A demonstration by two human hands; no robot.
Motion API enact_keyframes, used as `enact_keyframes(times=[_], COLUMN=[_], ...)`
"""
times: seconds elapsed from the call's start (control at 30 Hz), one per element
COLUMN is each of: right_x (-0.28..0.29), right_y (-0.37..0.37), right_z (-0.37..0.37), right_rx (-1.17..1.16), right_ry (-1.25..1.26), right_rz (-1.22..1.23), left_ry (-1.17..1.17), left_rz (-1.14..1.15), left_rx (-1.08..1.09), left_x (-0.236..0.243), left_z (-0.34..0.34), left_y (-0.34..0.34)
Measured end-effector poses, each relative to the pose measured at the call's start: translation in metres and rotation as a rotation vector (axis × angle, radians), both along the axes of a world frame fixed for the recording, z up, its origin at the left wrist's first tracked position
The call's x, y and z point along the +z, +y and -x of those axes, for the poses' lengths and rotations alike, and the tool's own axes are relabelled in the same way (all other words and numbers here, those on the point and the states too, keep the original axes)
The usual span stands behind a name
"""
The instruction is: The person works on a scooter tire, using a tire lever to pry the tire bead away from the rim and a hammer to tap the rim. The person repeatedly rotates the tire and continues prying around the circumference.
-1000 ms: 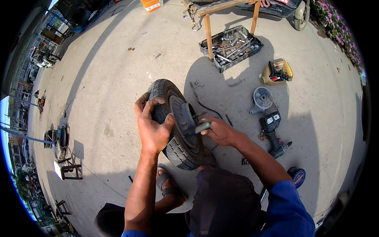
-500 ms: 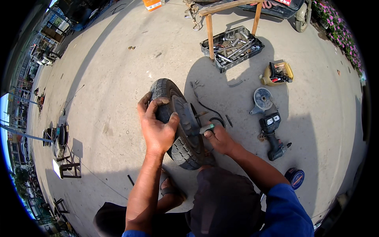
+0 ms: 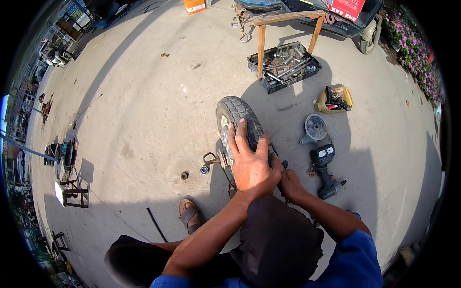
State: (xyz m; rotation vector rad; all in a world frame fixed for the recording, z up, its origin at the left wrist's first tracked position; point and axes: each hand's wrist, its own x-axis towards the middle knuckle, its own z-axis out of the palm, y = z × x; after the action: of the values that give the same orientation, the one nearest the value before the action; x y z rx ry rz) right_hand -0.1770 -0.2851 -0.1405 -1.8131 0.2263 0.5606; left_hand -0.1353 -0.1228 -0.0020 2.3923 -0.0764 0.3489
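A black-tyred wheel (image 3: 233,108) stands tilted in front of me, its pale hub partly covered at the left. My left hand (image 3: 252,170) grips the tread from above, fingers spread across it. My right hand (image 3: 292,185), lower and to the right, is closed on a green-and-dark handled tool (image 3: 285,165); the tool's far part is hidden by the wheel and left hand. Left of the wheel are a metal fitting (image 3: 221,158), a pale metal ring (image 3: 204,170) and a small rusty bushing (image 3: 184,175).
A tray of tools (image 3: 288,81) sits under a wooden frame (image 3: 261,43) before a parked vehicle (image 3: 357,26). A yellow container (image 3: 324,105), a round metal plate (image 3: 315,127) and an impact wrench (image 3: 326,173) lie to the right. A stool (image 3: 72,192) stands left, my sandalled foot (image 3: 189,213) nearer.
The wheel has shifted right and turned to face the other way. My left hand moved right onto the tread top; my right moved right and down. The ring and bushing have come into view.
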Motion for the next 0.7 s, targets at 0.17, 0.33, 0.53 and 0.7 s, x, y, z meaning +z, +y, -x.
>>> enact_keyframes(times=[0.17, 0.33, 0.53, 0.7], right_x=[0.023, 0.011, 0.012, 0.034], right_y=[-0.008, -0.016, -0.021, -0.026], right_z=[-0.004, -0.006, -0.010, -0.017], right_rx=[-0.023, -0.022, 0.024, 0.092], right_ry=[0.343, 0.412, 0.429, 0.496], right_rz=[-0.013, -0.043, -0.048, -0.026], left_ry=[-0.065, -0.108, -0.196, -0.249], left_rz=[-0.029, -0.041, -0.060, -0.017], left_rx=[-0.030, -0.025, -0.032, -0.044], left_x=[-0.012, -0.021, -0.032, -0.037], left_z=[0.007, 0.011, 0.010, 0.010], left_y=[-0.016, -0.016, -0.011, -0.013])
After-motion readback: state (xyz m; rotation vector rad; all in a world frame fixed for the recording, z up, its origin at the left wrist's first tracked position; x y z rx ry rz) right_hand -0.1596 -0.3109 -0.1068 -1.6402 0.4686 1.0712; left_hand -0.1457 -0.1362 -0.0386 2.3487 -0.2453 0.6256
